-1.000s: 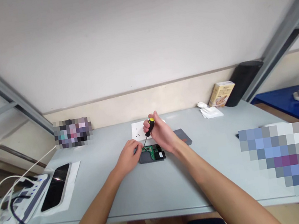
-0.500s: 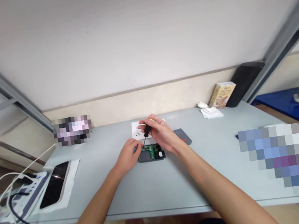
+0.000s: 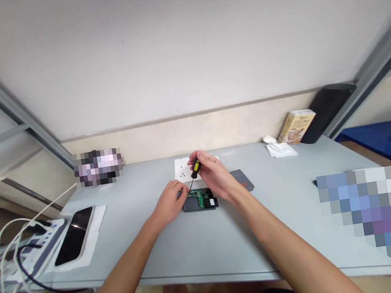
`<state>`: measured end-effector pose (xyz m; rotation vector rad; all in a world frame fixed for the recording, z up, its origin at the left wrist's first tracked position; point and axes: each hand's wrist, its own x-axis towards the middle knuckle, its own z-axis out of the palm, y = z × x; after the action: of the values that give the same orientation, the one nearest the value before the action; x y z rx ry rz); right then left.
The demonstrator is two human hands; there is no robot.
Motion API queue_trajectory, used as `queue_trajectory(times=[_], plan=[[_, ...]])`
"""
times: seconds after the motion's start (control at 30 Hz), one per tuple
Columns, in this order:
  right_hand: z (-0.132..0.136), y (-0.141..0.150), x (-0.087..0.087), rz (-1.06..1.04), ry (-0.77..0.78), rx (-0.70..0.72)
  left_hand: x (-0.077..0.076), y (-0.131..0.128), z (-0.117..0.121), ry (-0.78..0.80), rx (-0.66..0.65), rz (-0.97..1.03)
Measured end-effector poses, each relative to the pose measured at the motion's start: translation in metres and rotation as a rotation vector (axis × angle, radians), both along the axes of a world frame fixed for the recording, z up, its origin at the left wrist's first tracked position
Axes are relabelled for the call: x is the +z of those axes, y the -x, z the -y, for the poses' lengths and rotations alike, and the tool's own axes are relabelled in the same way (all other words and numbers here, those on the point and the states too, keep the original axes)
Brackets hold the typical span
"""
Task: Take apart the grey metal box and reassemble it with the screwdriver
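Screwdriver, gripped in my right hand, leans: slipping could gouge the circuit board. Left hand, at its ten o'clock: hold unclear.

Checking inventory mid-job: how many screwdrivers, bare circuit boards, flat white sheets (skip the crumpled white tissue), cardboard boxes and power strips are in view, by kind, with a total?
Black-and-yellow screwdriver: 1
Green circuit board: 1
Flat white sheets: 2, one behind the board, one under the black-screened phone-like slab
Yellow cardboard box: 1
White power strip: 1
Total: 6
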<state>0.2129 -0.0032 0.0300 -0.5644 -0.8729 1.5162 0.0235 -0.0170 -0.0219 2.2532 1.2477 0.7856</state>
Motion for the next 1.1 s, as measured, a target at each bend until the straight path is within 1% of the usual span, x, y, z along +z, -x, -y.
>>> queue_trajectory(times=[0.13, 0.27, 0.37, 0.47, 0.57, 0.77, 0.87, 0.97, 1.1], plan=[[0.0007, 0.0021, -0.0012, -0.022, 0.020, 0.026, -0.0023, 0.0005, -0.0008, -0.016, 0.001, 0.002], [0.0003, 0.0054, -0.0033, -0.034, -0.033, 0.021, -0.0046, 0.0016, -0.0013, -0.003, 0.002, -0.001], [0.0000, 0.0068, -0.0040, -0.027, -0.046, 0.001, -0.0043, 0.0019, -0.0011, 0.015, 0.004, -0.001], [-0.0001, 0.0058, -0.0028, -0.036, -0.027, -0.005, -0.0029, 0.0014, -0.0007, 0.020, 0.001, 0.001], [-0.0008, 0.0033, -0.0018, -0.077, 0.009, 0.017, -0.0024, 0.0013, -0.0007, 0.022, 0.008, -0.001], [-0.0033, 0.0026, -0.0043, -0.120, 0.026, 0.036, -0.0043, 0.0022, -0.0016, 0.013, 0.003, -0.005], [-0.0027, 0.0048, -0.0041, -0.102, 0.024, 0.024, -0.0045, 0.0020, -0.0018, 0.010, 0.003, -0.009], [-0.0003, 0.0061, -0.0024, -0.031, -0.011, 0.003, -0.0046, 0.0020, -0.0019, 0.010, -0.003, -0.008], [0.0031, 0.0052, -0.0006, 0.025, -0.016, 0.022, -0.0050, 0.0024, -0.0014, 0.015, -0.004, -0.001]])
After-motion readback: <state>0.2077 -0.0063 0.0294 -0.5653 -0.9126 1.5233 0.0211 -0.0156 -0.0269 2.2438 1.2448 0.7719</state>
